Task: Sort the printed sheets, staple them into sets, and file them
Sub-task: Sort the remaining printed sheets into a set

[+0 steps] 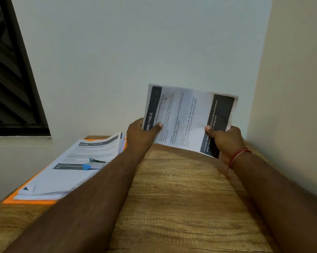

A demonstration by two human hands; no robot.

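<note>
The printed sheet [188,117] is up in the air above the far end of the table [181,198], turned sideways so its lines run bottom to top, tipped up towards the person's face. Whether it is a single page or a few together I cannot tell from here. The left hand [141,136] pinches its near left corner, thumb on the printed face. The right hand [225,141] grips the near right corner over the dark band, thumb on top as well. It looks to me like the sorting step: the page is being read to decide which set it belongs to. The next move would call for matching its heading to a set, then laying it down squarely so the edges line up for stapling. On the left side of the table lies one stack [77,172] of printed sheets, slightly fanned, resting on one orange folder [13,200]. One blue stapler [92,164] sits on top of that stack, well apart from both hands. One red thread [238,156] circles the right wrist. Beyond the table's left end, one dark window [7,79] is set in the wall.
</note>
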